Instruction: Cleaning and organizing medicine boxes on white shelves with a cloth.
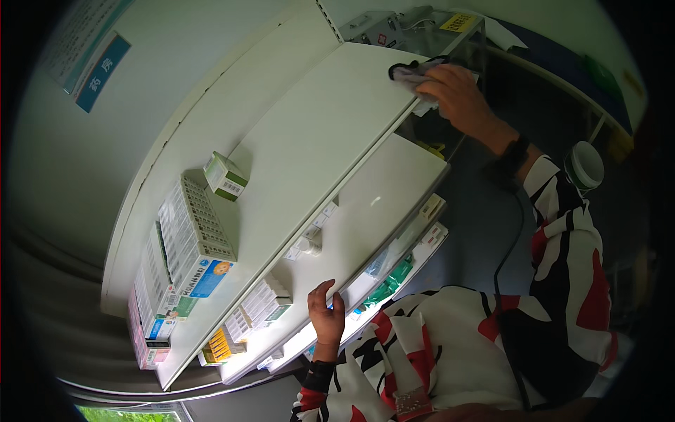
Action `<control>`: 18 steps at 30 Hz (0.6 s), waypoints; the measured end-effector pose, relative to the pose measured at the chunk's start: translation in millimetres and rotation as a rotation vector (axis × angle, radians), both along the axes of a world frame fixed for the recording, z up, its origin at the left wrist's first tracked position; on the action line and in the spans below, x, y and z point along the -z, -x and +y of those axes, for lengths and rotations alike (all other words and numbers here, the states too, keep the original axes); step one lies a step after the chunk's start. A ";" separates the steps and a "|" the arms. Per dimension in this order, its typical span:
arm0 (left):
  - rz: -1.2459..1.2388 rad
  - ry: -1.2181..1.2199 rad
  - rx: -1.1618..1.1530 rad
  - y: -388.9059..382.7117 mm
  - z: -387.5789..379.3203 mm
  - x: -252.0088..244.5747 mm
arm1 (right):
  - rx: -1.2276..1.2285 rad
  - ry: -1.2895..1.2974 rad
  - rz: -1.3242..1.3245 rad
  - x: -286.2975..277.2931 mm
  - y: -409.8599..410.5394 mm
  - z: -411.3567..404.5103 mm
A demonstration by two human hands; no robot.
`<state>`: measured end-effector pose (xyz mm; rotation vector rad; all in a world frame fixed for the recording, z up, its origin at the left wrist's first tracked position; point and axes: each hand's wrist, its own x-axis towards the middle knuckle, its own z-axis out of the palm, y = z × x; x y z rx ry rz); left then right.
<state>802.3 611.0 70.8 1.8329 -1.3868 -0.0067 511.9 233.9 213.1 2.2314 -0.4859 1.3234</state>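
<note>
My right hand (456,95) is closed on a grey cloth with a dark edge (411,76), at the far right end of the white top shelf (337,100). Lower in the picture, my left hand (327,314) is near the front edge of a lower shelf, fingers apart and holding nothing; whether it touches the edge I cannot tell. A green and white medicine box (225,176) sits alone on the top shelf. To its lower left stand stacked white medicine boxes (195,237), with a pink and white box (142,337) at the end.
Lower shelves hold a white bottle (308,246), orange boxes (220,345) and green packets (390,282). Beyond the top shelf's end are a metal case with a red cross (372,31) and a glass cabinet (472,45). A white bucket (584,164) stands at the right.
</note>
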 end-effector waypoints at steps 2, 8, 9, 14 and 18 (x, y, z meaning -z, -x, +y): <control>-0.008 0.004 -0.015 3.8 -3.6 -4.5 | 0.179 -0.041 0.088 -7.3 32.0 -29.4; -0.054 0.112 -0.127 4.2 7.3 -39.3 | -0.412 -1.069 -0.442 -85.1 58.1 -69.5; -0.026 0.173 -0.070 9.3 -1.7 -43.9 | -0.372 -1.033 -0.442 -94.0 80.0 -57.3; -0.305 0.408 0.062 27.8 -31.7 -122.5 | -0.487 -0.807 0.048 -92.9 22.5 -20.4; -0.518 0.488 0.089 23.7 -42.9 -171.6 | -0.241 -0.312 0.545 -74.6 -19.8 -19.4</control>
